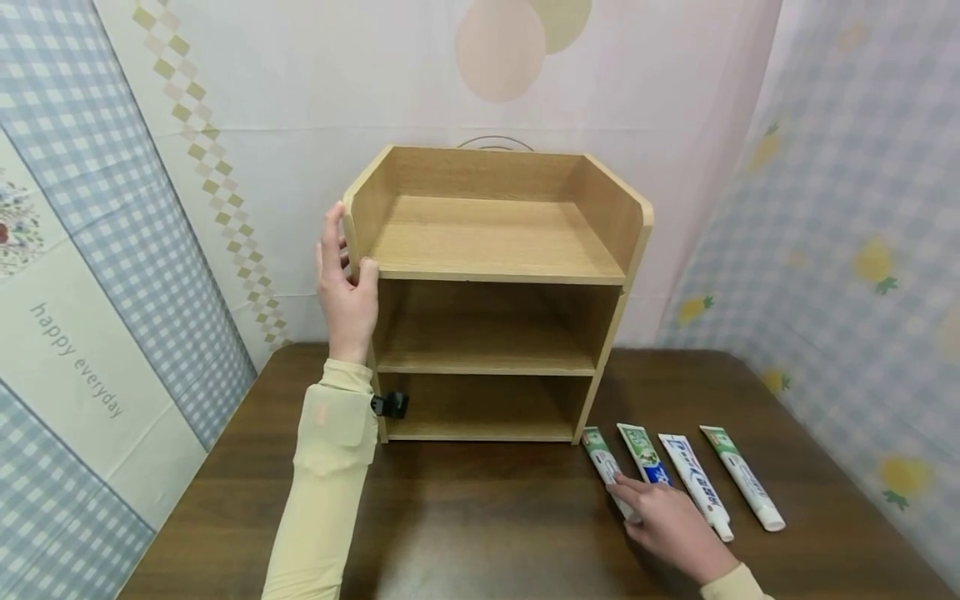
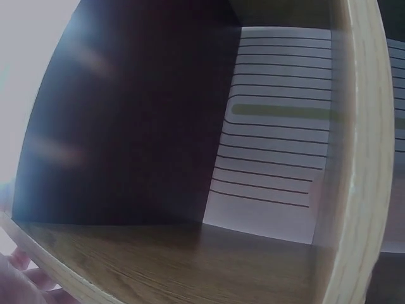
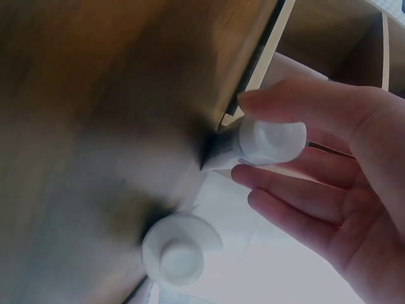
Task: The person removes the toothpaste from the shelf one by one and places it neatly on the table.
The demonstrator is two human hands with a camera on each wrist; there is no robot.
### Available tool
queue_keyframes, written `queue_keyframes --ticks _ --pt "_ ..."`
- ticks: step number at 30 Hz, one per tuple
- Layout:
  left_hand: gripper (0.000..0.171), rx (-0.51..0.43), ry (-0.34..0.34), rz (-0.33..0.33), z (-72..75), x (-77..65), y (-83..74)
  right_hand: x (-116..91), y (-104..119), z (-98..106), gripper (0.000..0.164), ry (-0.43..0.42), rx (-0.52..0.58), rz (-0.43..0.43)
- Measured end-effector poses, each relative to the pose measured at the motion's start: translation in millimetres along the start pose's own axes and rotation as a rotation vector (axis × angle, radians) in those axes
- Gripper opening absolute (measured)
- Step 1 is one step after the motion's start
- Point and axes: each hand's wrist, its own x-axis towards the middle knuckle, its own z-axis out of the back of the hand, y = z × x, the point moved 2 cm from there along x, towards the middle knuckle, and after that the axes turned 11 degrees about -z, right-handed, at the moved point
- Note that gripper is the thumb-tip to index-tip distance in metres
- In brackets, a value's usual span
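A light wooden three-tier shelf (image 1: 495, 275) stands on the brown table. My left hand (image 1: 347, 304) grips its left side panel, the thumb at the front edge and the fingers on the outer side. In the left wrist view, the shelf's board (image 2: 367, 126) fills much of the picture. On the right, my right hand (image 1: 675, 525) pinches the leftmost toothpaste tube (image 1: 598, 450) near its cap end. The right wrist view has the thumb and fingers on either side of that tube's white cap (image 3: 278, 140).
Right of the held tube lie a green-and-blue toothpaste tube (image 1: 637, 446), a white-and-blue one (image 1: 693, 475) and a green-and-white one (image 1: 742, 479), side by side on the table (image 1: 465, 517). Patterned curtains (image 1: 847, 208) surround the table. The shelf's three levels hold nothing visible.
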Motion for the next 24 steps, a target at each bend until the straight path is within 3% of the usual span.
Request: queue_keyframes --ticks 7,12,18,24 --pt "0.067 0.003 -0.001 0.02 -2.4 0.2 3.3 1 -10 -3 0.037 0.067 0.02 0.0" --pt "0.069 -0.015 -0.014 -0.016 -2.6 0.8 3.0 4 -14 -4 0.034 0.13 0.035 -0.042" --pt "0.069 0.009 -0.009 -0.029 -3.4 0.3 3.3 13 -15 0 0.017 0.175 0.081 -0.078" --pt "0.067 -0.012 -0.008 -0.002 1.3 0.4 -14.2 18 -18 1 0.012 0.169 0.14 -0.086"
